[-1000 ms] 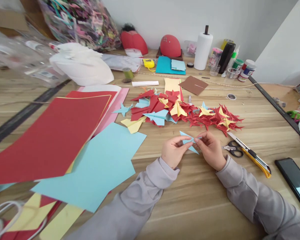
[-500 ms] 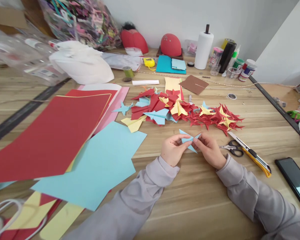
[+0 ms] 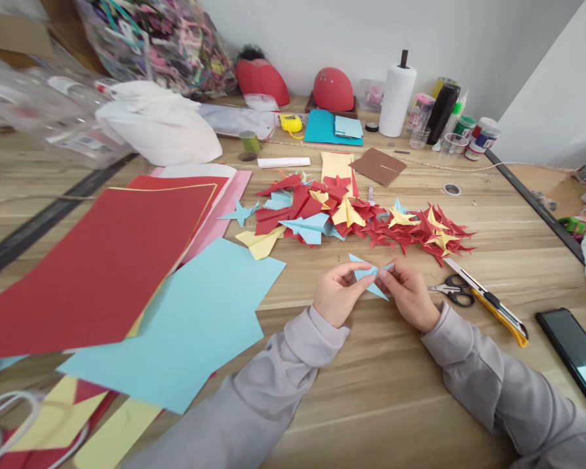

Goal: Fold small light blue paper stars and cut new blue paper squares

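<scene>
Between my hands is a small folded piece of light blue paper [image 3: 377,290], with pointed ends showing past my fingers. My left hand [image 3: 336,292] pinches its left side between thumb and fingers. My right hand [image 3: 411,293] pinches its right side, the fingertips of both hands nearly touching. Just beyond lies a heap of folded paper planes and stars in red, yellow and blue; a blue paper plane [image 3: 306,228] and a yellow folded star [image 3: 440,240] lie on it. Black-handled scissors [image 3: 458,290] rest close to my right hand.
A yellow utility knife [image 3: 493,301] and a phone [image 3: 573,358] lie at the right. Large red sheets [image 3: 102,267] and blue sheets [image 3: 185,326] cover the left side. At the back stand a white bottle [image 3: 397,101], paint jars [image 3: 483,140] and a yellow tape measure [image 3: 290,122].
Both hands keep their pinch on the blue paper. Its lower point has shifted slightly down and right, and the right-hand tip shows a little less.
</scene>
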`<action>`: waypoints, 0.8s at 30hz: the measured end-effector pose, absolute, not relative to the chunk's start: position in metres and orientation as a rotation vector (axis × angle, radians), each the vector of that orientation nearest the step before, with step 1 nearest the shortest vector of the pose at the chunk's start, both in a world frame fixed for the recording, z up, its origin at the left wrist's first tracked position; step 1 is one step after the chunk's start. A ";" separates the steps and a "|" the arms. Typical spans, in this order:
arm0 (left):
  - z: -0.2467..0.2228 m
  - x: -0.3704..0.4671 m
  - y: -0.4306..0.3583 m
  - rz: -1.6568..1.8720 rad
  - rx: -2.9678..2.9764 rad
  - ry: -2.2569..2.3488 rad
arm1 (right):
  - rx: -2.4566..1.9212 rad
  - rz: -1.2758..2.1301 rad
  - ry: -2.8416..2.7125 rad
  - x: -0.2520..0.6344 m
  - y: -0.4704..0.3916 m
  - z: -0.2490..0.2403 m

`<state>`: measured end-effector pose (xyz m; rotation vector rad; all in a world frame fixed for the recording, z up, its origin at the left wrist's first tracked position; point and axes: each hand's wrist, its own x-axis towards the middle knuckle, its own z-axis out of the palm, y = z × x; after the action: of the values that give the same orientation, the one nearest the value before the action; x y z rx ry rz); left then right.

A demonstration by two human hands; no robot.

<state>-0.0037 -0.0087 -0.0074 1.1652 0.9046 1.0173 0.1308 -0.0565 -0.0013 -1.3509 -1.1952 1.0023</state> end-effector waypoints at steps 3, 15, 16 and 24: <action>-0.006 -0.003 -0.008 1.015 1.144 0.900 | -1.345 0.997 -1.211 0.131 -0.057 0.000; -0.006 -0.003 -0.007 1.008 1.128 0.907 | -1.375 0.949 -1.301 0.129 -0.056 0.003; -0.005 -0.003 -0.007 1.005 1.125 0.908 | -1.380 0.938 -1.318 0.129 -0.056 0.003; -0.004 -0.003 -0.007 0.988 1.055 0.866 | -1.411 0.888 -1.428 0.131 -0.056 0.000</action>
<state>-0.0032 -0.0066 -0.0035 1.0550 0.8656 0.9876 0.1310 -0.0564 0.0005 -1.4107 -1.4276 0.8879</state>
